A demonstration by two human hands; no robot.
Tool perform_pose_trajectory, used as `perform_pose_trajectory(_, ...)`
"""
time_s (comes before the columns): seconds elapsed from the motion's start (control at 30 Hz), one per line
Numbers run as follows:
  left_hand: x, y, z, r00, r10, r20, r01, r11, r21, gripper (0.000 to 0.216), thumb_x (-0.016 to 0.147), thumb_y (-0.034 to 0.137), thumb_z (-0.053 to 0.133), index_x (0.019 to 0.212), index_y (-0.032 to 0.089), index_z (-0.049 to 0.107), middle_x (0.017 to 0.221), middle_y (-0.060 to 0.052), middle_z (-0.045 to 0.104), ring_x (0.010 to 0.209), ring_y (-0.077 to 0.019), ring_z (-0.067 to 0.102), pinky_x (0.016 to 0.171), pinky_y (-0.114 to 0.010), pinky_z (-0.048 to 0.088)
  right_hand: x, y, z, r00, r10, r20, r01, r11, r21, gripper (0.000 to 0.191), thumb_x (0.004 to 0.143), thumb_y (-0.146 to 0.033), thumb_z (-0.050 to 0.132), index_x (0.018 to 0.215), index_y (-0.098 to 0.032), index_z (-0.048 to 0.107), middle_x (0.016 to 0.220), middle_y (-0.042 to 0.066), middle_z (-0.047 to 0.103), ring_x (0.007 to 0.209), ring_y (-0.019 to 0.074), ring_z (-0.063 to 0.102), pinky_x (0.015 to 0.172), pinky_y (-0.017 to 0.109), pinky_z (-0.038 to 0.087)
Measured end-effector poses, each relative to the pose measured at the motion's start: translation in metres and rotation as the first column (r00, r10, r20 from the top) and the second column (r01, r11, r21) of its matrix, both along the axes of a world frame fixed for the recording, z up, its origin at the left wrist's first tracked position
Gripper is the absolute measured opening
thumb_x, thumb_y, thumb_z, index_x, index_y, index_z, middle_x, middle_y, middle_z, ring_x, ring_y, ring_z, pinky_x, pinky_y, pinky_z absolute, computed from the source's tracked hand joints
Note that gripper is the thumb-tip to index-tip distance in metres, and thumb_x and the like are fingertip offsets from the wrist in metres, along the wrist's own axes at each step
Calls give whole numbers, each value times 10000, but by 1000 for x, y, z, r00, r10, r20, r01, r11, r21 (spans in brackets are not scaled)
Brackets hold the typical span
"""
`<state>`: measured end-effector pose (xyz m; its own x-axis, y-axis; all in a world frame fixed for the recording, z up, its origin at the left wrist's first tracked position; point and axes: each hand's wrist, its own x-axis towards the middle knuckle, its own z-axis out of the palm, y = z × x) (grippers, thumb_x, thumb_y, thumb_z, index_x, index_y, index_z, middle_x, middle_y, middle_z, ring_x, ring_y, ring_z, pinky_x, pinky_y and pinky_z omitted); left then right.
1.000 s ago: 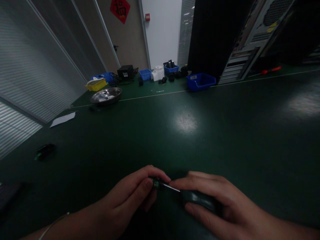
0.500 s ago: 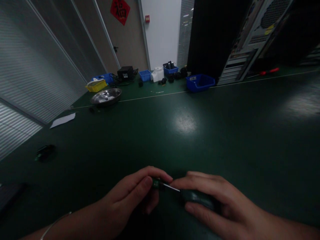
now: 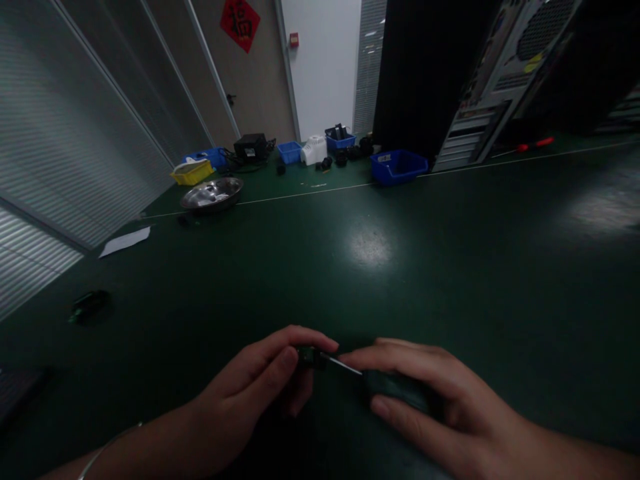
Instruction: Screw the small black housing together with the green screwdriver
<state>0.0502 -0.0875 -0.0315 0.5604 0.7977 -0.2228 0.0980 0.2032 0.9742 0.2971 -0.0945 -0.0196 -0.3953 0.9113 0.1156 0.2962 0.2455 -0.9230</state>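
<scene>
My left hand (image 3: 253, 387) pinches a small dark part (image 3: 307, 357) between thumb and forefinger, low over the green table (image 3: 370, 267). My right hand (image 3: 435, 407) is wrapped round the dark handle of a screwdriver (image 3: 395, 387). Its thin metal shaft (image 3: 343, 365) reaches left and its tip meets the small part. The two hands are almost touching at the bottom middle of the view.
A small dark object (image 3: 89, 303) and a white paper (image 3: 125, 241) lie at the left. Farther back are a steel bowl (image 3: 212, 193), a yellow bin (image 3: 193, 172), blue bins (image 3: 399, 165), and an open computer case (image 3: 495, 87). A red-handled tool (image 3: 535, 144) lies far right.
Both hands have shifted slightly up and left with the part and screwdriver; the grip is unchanged.
</scene>
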Motion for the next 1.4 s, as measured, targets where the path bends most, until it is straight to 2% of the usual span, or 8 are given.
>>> perform_pose_trajectory(0.13, -3, 0, 1, 969, 32, -247, 51, 945, 323, 302, 1025, 386, 422, 1253, 276, 587, 955, -42, 614, 764, -179, 547, 685, -281, 444, 9, -4, -10, 992, -10, -126, -8, 990, -141, 259, 892, -245, 664, 1128, -327, 735, 1123, 14, 770, 982, 216, 725, 823, 287, 604)
perform_pose_trajectory(0.27, -6, 2, -7, 877, -61, -477, 362, 736, 572, 278, 955, 264, 596, 1232, 281, 574, 1046, -56, 652, 831, -188, 627, 709, -259, 490, 8, 0, -12, 973, -17, -230, -55, 951, -305, 254, 919, -266, 623, 1153, -318, 706, 1091, 9, 779, 907, 195, 737, 748, 270, 609)
perform_pose_trajectory(0.37, -7, 4, -13, 855, -44, -517, 425, 629, 651, 285, 944, 262, 629, 1223, 260, 573, 1013, -58, 657, 798, -173, 634, 671, -238, 483, 6, 2, -12, 969, 7, -246, -87, 944, -319, 253, 926, -269, 620, 1160, -330, 692, 1010, -7, 785, 866, 180, 732, 736, 259, 599)
perform_pose_trajectory(0.57, -4, 5, -6, 928, 17, -373, 198, 825, 530, 225, 893, 316, 696, 1101, 245, 651, 942, -27, 666, 789, -179, 639, 693, -259, 491, 6, 2, -16, 997, 23, -68, -32, 990, -137, 252, 898, -216, 599, 1134, -260, 676, 1085, 41, 762, 962, 225, 717, 733, 280, 599)
perform_pose_trajectory(0.77, 2, 5, -1, 943, 65, -327, 4, 978, 207, 207, 900, 330, 657, 1076, 224, 638, 859, -8, 635, 746, -184, 617, 668, -291, 498, 6, -4, -12, 960, 192, 206, -215, 971, 100, 265, 797, -21, 589, 965, -210, 670, 913, 40, 724, 827, 186, 712, 720, 248, 561)
perform_pose_trajectory(0.9, 7, 6, -2, 967, 97, -234, -78, 993, 89, 202, 893, 303, 672, 1066, 210, 624, 806, 9, 652, 730, -166, 626, 689, -282, 501, 0, -7, -9, 919, 290, 267, -327, 939, 104, 276, 800, -2, 577, 975, -201, 656, 952, 38, 719, 875, 176, 689, 780, 246, 530)
perform_pose_trajectory(1.2, 12, 1, 3, 974, 114, -195, -94, 989, 110, 159, 896, 194, 657, 1054, 206, 638, 797, 25, 654, 721, -142, 621, 688, -262, 505, -6, -13, -8, 912, 313, 266, -347, 933, 91, 345, 750, 21, 595, 1008, -189, 685, 978, 50, 727, 851, 209, 666, 730, 301, 486)
perform_pose_trajectory(1.4, 14, -3, 6, 971, 104, -214, -69, 984, 162, 165, 894, 186, 647, 1058, 192, 647, 830, 1, 668, 738, -157, 625, 690, -276, 512, -4, -7, -9, 993, 112, 20, -111, 993, -31, 169, 886, -96, 550, 990, -211, 616, 883, 17, 651, 747, 155, 624, 662, 265, 528)
